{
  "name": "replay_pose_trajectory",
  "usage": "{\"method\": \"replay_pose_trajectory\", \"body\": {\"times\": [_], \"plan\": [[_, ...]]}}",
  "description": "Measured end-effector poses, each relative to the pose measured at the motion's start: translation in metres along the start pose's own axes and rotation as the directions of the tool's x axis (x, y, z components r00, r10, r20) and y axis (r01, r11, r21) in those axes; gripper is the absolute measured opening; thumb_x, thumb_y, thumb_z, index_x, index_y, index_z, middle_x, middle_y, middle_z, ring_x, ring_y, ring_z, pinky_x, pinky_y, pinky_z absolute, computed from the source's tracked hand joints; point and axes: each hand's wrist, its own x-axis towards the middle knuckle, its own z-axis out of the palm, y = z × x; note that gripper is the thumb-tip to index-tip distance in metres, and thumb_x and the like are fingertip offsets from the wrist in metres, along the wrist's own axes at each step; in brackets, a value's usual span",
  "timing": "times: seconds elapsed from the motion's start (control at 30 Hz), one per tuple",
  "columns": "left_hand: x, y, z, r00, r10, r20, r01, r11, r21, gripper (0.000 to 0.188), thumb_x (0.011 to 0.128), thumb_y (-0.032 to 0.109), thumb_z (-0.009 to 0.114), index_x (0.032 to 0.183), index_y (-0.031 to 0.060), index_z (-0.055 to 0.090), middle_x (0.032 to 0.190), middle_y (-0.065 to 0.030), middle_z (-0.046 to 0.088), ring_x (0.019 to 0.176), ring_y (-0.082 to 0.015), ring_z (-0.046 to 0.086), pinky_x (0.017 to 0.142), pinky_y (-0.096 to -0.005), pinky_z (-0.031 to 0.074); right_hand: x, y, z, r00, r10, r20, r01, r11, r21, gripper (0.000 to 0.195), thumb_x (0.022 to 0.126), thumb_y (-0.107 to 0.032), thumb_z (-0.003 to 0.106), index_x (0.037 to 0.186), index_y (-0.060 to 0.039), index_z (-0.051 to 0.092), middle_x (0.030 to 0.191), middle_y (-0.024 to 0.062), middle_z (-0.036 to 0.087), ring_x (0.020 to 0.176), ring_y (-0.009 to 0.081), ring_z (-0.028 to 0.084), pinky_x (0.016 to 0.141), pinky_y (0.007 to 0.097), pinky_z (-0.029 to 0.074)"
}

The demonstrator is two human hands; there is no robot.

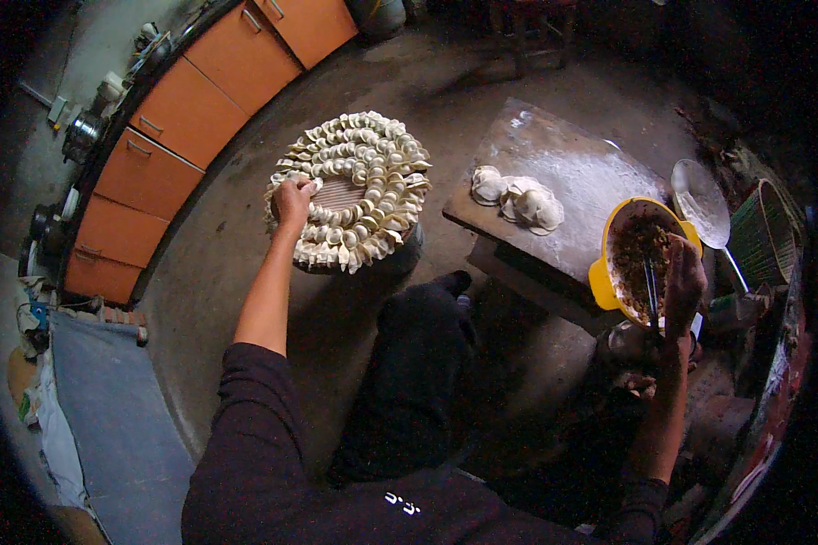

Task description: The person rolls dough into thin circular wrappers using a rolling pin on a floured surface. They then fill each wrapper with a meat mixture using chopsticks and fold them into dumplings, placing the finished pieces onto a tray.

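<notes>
A round tray (337, 193) carries rings of folded dumplings (375, 178) around a bare middle. My left hand (294, 199) is at the inner left of these rings, its fingertips closed on a pale dumpling (316, 184). On the floured wooden board (572, 177) lie overlapping round dough wrappers (528, 203). At the board's right corner stands a yellow bowl (607, 285) of dark minced filling (630, 255). My right hand (686, 276) is at the bowl's right rim. Metal utensils, seemingly chopsticks (651, 289), rest in the filling; whether that hand grips them is unclear.
A metal skimmer or ladle (702, 204) lies right of the bowl, beside a green woven basket (756, 235). Orange cabinets (187, 112) line the left side. A grey cloth-like sheet (109, 402) is at lower left. My dark-clothed leg (416, 361) lies between tray and board.
</notes>
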Motion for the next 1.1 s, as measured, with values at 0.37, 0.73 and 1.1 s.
{"method": "replay_pose_trajectory", "body": {"times": [0.37,0.73,1.1], "plan": [[0.014,-0.035,0.026,0.991,0.009,-0.136,0.008,0.991,0.130,0.010,0.076,0.022,0.070,0.078,0.0131,0.073,0.087,-0.0088,0.067,0.095,-0.0306,0.056,0.087,-0.0425,0.045,0.028,0.032,0.011,0.990,0.134,0.037,-0.138,0.976,0.170,0.022,0.099,-0.019,0.052,0.105,-0.0007,0.063,0.094,0.0053,0.065,0.082,0.0129,0.060,0.077,0.0255,0.048],[-0.053,0.204,0.055,0.759,0.601,0.248,-0.345,0.696,-0.629,0.020,0.086,0.018,0.065,0.096,0.0026,0.071,0.092,-0.0118,0.069,0.089,-0.0262,0.064,0.078,-0.0361,0.049,0.027,0.039,-0.026,0.970,0.063,0.234,-0.073,0.997,0.036,0.013,0.090,0.000,0.058,0.102,-0.0008,0.064,0.091,0.0095,0.067,0.083,0.0169,0.065,0.075,0.0282,0.051],[-0.099,0.298,0.121,0.732,0.636,0.243,-0.508,0.748,-0.428,0.022,0.073,0.023,0.073,0.083,0.0035,0.072,0.088,-0.0191,0.066,0.087,-0.0340,0.064,0.078,-0.0430,0.050,0.004,0.024,-0.062,0.723,-0.069,0.687,0.091,0.996,0.005,0.059,0.067,-0.002,0.072,0.123,-0.0155,0.060,0.138,0.0062,0.051,0.136,0.0311,0.037,0.111,0.0435,0.031]]}}
